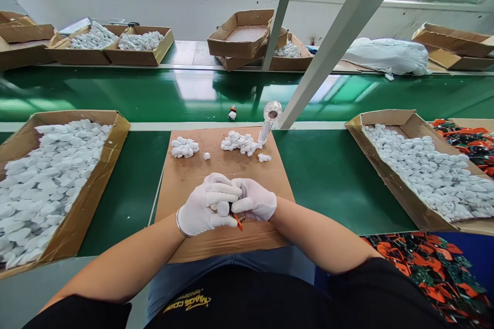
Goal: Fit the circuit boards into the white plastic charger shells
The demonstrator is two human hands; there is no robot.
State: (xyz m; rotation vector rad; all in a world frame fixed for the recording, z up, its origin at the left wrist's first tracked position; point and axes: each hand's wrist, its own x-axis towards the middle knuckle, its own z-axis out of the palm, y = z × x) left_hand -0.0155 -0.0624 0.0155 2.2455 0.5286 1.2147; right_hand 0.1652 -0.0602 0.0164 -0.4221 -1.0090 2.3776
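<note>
Orange-and-black piece point(240, 224) between our hands

Over the cardboard sheet point(193, 248), our forearms converge; our left hand point(208, 205) curls its fingers round it, our right hand point(254, 200) pinches it. Its long axis slants, orange end pointing toward us and rightward.

One left hand point(206, 206) and one right hand point(257, 200) share one orange part point(240, 223) and one visible white block point(223, 209) over one cardboard sheet point(173, 190) bearing two white heaps point(185, 147), one lone white piece point(207, 156), one small white clump point(264, 158) and one clear round-headed object point(266, 132). Two large front boxes point(98, 180) hold white pieces too many to count, and two lots of orange-and-green parts point(436, 272) are uncountable too. Beyond are one small red-topped item point(232, 114), three smaller boxes point(144, 57) of white pieces, one white bag point(389, 55) and two pale posts point(339, 41).
</note>
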